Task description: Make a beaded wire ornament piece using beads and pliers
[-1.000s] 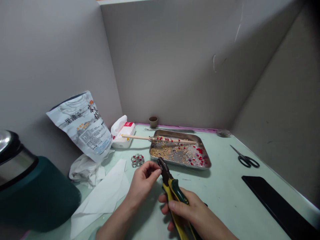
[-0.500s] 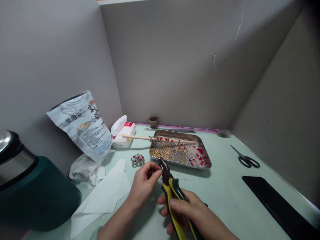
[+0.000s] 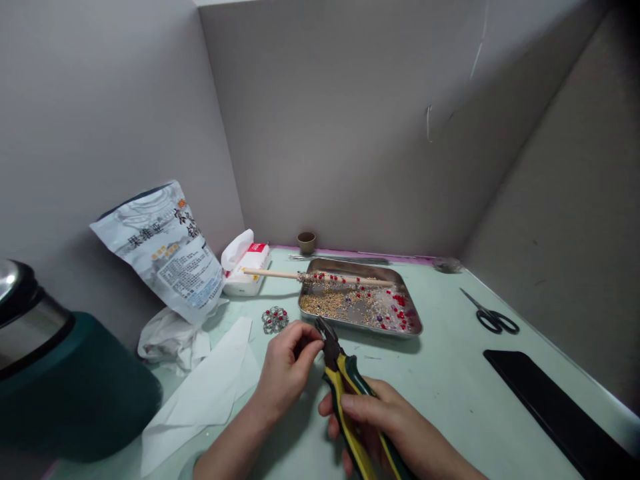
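My right hand (image 3: 373,417) is wrapped round the yellow and green handles of a pair of pliers (image 3: 344,373), whose dark jaws point up and away from me. Close beside those jaws, my left hand (image 3: 290,360) pinches its thumb and forefinger on something too small to make out. A wire ornament (image 3: 275,320) with red beads lies on the table just beyond my left hand. Behind the pliers stands a metal tray (image 3: 360,327) of gold, clear and red beads. A wooden stick (image 3: 273,273) wound with beaded wire rests across it.
At left are a green bottle (image 3: 80,393), a standing pouch (image 3: 165,253), crumpled tissue (image 3: 173,340), flat paper (image 3: 210,387) and a tissue pack (image 3: 247,270). A small brown cup (image 3: 306,242) is at the back. Scissors (image 3: 487,317) and a black flat object (image 3: 545,400) lie right.
The fingers of my right hand have shifted slightly on the plier handles. My left hand keeps its pinch beside the jaws, and the view has moved only a little.
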Tool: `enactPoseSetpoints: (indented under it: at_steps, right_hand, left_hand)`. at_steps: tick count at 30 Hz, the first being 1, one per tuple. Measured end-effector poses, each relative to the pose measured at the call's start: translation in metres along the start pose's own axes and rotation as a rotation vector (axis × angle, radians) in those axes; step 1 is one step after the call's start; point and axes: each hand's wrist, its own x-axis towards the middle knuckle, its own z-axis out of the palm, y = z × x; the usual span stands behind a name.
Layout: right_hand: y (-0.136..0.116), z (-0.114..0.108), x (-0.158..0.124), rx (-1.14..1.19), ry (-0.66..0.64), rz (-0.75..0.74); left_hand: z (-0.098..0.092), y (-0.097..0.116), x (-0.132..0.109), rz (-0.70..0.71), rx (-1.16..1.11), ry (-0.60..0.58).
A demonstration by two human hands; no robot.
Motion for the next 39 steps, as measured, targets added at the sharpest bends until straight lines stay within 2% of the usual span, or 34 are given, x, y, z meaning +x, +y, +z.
enactPoseSetpoints:
  at_steps: [3,9,18,25,29,34,39]
  right_hand:
    - [0.001,0.001,0.0,-0.026,0.007,-0.024]
    - [0.008,-0.002,0.005,-0.129,0.017,-0.06]
    - [0.01,0.008,0.005,-0.185,0.109,-0.078]
    - [0.015,0.012,0.01,-0.213,0.138,-0.107]
    - [0.019,0.013,0.013,-0.208,0.157,-0.126]
    - [0.027,0.013,0.018,-0.222,0.199,-0.181]
    - [0.032,0.012,0.021,-0.21,0.188,-0.197]
  left_hand:
    - [-0.002,0.001,0.001,-0.012,-0.012,-0.016]
    - [0.0,-0.001,0.004,-0.126,-0.101,-0.033]
    - [0.005,-0.005,0.002,-0.141,-0.089,0.006]
    - [0.009,-0.005,0.003,-0.366,-0.353,-0.025]
    - [0.011,-0.002,0.001,-0.446,-0.493,-0.023]
    - [0.015,-0.001,-0.002,-0.47,-0.575,-0.019]
    - [0.021,-0.001,-0.005,-0.462,-0.542,0.021]
